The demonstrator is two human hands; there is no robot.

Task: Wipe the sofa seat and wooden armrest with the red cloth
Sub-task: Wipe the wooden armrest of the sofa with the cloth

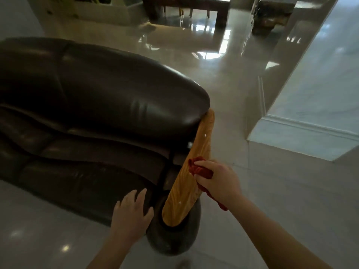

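Note:
A dark brown leather sofa (pixel 93 98) fills the left half of the head view. Its seat cushion (pixel 83 181) runs along the lower left. A light wooden armrest (pixel 202 140) slants down the sofa's right end. My right hand (pixel 217 181) grips the bunched red cloth (pixel 202 169) and presses it against the armrest's right side, about midway along. A tail of the cloth hangs below my wrist. My left hand (pixel 132 212) lies flat, fingers spread, on the front corner of the seat by the armrest's lower end.
Glossy pale floor tiles (pixel 272 191) surround the sofa. A white wall corner with a skirting board (pixel 310 125) stands to the right. A dark wooden table (pixel 194 6) and other furniture sit far back.

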